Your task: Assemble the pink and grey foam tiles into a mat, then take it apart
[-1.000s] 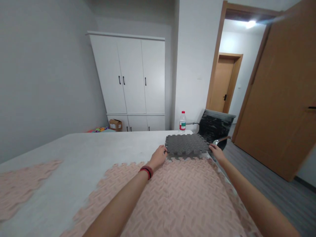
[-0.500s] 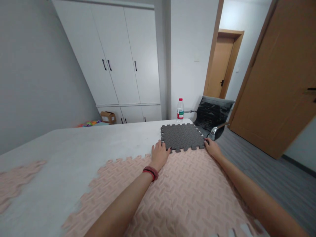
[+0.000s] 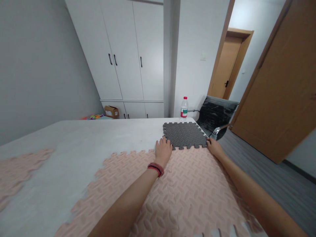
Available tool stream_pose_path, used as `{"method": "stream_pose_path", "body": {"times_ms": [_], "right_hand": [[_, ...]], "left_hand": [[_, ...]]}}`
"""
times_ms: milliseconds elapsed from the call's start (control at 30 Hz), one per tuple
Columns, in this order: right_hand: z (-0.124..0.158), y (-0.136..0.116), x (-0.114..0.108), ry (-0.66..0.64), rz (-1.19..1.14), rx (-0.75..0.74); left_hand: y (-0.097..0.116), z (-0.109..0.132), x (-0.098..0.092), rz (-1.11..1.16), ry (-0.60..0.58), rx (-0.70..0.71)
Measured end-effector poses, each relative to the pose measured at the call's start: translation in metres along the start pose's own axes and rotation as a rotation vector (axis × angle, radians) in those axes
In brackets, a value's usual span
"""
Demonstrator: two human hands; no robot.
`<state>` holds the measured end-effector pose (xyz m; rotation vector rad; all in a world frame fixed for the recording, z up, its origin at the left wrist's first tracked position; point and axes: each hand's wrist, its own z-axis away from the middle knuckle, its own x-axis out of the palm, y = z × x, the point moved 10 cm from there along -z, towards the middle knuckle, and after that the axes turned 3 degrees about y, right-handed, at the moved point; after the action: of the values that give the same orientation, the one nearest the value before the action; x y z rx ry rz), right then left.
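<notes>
Both hands' fingers (image 3: 163, 142) touch the grey mat tile's (image 3: 184, 135) near corners.

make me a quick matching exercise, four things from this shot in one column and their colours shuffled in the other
Things:
1. foam tile under both hands
2. joined mats nearer the camera
3. wardrobe
4. wristband on the left hand

Colours:
a. white
b. red and dark
c. dark grey
d. pink

Pairs: 1-c, 2-d, 3-a, 4-b
</notes>
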<state>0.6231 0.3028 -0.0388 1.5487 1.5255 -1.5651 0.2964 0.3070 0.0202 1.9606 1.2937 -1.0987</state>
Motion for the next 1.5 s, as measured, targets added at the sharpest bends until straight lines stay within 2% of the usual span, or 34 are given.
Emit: {"method": "stream_pose_path", "body": {"times_ms": [200, 467, 567, 667, 800, 933, 1067, 1200, 1367, 1433, 1500], "right_hand": [[-0.004, 0.004, 0.013, -0.052, 0.046, 0.026], [-0.001, -0.008, 0.013, -0.146, 0.142, -0.041], [-0.009, -0.023, 0.015, -0.148, 0.147, -0.026], [-0.017, -0.049, 0.026, -0.137, 0.133, -0.028], [-0.017, -0.073, 0.046, -0.146, 0.15, -0.031], [-0.013, -0.077, 0.048, -0.175, 0.188, -0.046], [-0.012, -0.075, 0.042, -0.177, 0.197, -0.006], [-0.012, -0.075, 0.043, -0.193, 0.199, 0.01], [-0.011, -0.075, 0.042, -0.177, 0.216, 0.007], [-0.009, -0.075, 0.041, -0.168, 0.217, 0.0], [-0.007, -0.076, 0.039, -0.159, 0.217, -0.002]], "left_hand": [[0.005, 0.0, 0.004, 0.021, -0.05, 0.019], [0.027, -0.009, 0.027, 0.181, -0.263, 0.29], [0.029, -0.014, 0.029, 0.207, -0.295, 0.328], [0.029, -0.015, 0.03, 0.21, -0.307, 0.343], [0.029, -0.016, 0.027, 0.184, -0.307, 0.312], [0.045, -0.022, 0.03, 0.153, -0.346, 0.233], [0.069, -0.028, 0.043, 0.106, -0.411, 0.065], [0.074, -0.025, 0.058, 0.11, -0.446, -0.059], [0.06, -0.02, 0.077, 0.26, -0.514, 0.014], [0.053, -0.019, 0.077, 0.319, -0.537, 0.063], [0.046, -0.015, 0.067, 0.374, -0.539, 0.124]]}}
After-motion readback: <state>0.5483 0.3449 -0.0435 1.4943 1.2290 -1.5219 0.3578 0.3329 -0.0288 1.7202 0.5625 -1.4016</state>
